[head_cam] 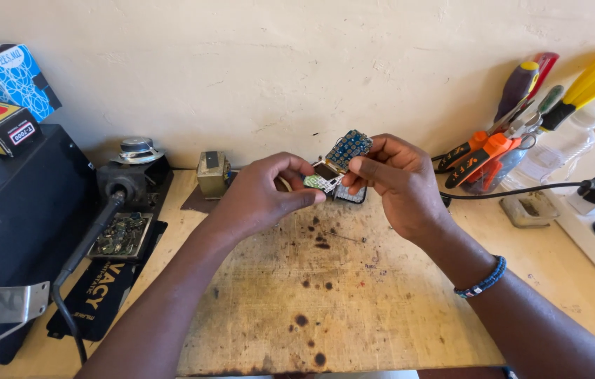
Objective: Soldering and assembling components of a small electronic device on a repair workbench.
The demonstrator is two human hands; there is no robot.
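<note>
— Hands status?
— Left hand (262, 193) pinches the small green-white part (320, 182); right hand (392, 179) pinches the blue circuit board (345, 151), both held above the scorched wooden board (325, 295), near the wall.
— Risk?
— Grip's only fingertips (thin edges), so the pcb could slip & drop; twisting might snap whatever joins them.
</note>
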